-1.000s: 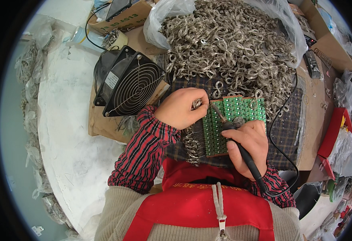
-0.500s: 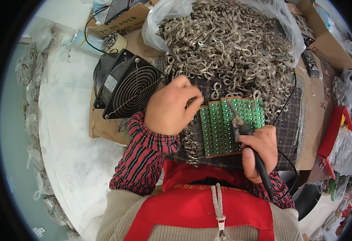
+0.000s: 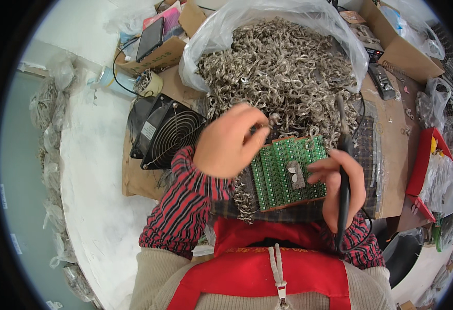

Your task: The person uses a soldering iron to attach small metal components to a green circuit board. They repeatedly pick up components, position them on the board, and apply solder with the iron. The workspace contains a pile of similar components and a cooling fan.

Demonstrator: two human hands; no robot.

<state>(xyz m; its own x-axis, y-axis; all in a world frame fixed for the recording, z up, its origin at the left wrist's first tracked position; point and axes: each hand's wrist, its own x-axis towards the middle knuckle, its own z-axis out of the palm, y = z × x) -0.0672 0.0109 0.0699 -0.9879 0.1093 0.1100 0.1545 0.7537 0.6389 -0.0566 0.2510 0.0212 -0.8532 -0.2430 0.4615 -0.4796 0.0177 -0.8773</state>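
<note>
My right hand [image 3: 346,181] grips the black handle of a soldering iron [image 3: 344,194], its metal tip pointing up and away over a heap of twisted silvery wire bundles [image 3: 283,67]. Below that heap lie green circuit boards [image 3: 267,175], side by side in a panel. A small grey piece with white oval spots [image 3: 294,174] rests on them, beside my right fingertips. Left of the boards' far edge, my left hand [image 3: 231,139] is blurred, thumb and forefinger drawn together. At their tips is what looks like one looped wire bundle [image 3: 274,119].
A black fan [image 3: 172,132] with a wire guard stands left of my left hand. Clear plastic sheeting [image 3: 193,64] surrounds the heap. Cardboard boxes [image 3: 156,59] and a red box [image 3: 427,168] stand around the work place. The iron's cord runs along the right.
The soldering iron has swung up and away from the boards, its tip now over the wire heap. The grey piece is uncovered. My left hand has shifted slightly; the whole view has tilted.
</note>
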